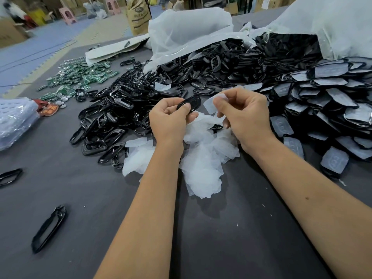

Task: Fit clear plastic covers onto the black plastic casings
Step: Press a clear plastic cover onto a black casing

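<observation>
Left hand (170,119) grips a black casing (189,102). Right hand (244,115) pinches a clear cover (213,104) just beside it. Loose covers (201,158) lie beneath both hands.

A heap of casings (124,109) is spread at centre frame; circuit boards (80,77) lie upper left, covered casings (326,97) at right, loose covers (203,158) below centre.

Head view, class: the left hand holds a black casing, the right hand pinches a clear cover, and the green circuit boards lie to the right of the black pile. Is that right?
Not quite. The head view shows the green circuit boards to the left of the black pile. The rest stands: the left hand holds a black casing and the right hand pinches a clear cover.
</observation>
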A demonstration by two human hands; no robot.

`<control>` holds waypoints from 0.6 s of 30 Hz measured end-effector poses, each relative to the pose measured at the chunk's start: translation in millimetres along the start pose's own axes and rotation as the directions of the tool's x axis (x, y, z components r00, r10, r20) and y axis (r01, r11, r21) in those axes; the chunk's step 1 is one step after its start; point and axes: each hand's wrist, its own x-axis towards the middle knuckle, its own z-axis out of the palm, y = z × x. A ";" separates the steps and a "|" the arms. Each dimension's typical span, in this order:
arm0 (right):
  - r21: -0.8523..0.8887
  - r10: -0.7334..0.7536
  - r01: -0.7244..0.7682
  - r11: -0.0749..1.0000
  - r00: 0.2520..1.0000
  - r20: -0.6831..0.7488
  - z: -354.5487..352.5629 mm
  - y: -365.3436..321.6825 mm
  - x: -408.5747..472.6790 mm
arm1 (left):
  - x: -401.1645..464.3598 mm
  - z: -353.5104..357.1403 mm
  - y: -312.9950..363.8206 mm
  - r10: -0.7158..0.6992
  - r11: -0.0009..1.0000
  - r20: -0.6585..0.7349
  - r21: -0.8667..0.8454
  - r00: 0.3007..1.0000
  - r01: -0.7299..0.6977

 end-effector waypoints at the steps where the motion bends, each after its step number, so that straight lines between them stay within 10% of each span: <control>1: 0.007 -0.002 0.002 1.000 1.000 0.005 0.4 -0.7 -0.5 | 0.0 0.5 0.0 -0.006 1.000 0.008 0.005 1.000 0.006; 18: 0.067 0.038 -0.040 0.997 0.999 0.026 -2.2 -0.3 1.1 | -9.5 4.7 -1.2 0.065 0.998 0.295 -0.011 0.953 -0.064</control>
